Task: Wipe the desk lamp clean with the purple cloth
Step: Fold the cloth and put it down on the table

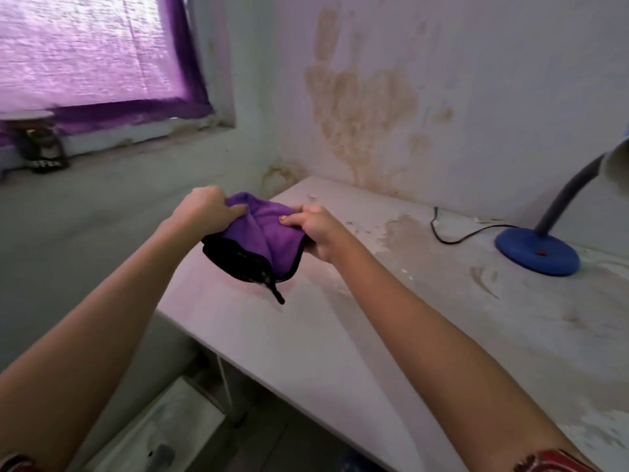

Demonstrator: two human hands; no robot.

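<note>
I pinch the soft purple cloth with black trim (262, 233) in my left hand (211, 207) and right hand (315, 229), and its dangling corner could snag the thin black cord (452, 238) as I reach for the blue bendy-neck desk lamp (537, 248) at 3 o'clock.

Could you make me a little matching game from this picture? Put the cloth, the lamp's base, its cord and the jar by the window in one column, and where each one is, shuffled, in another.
Things:
1. purple cloth
2. lamp base
3. black cord
4. jar

Places:
A. on the window ledge, far left
B. lying loose on the table, by the wall
C. held between the left hand and the right hand
D. standing on the table, far right

Pairs: 1-C, 2-D, 3-B, 4-A
</note>
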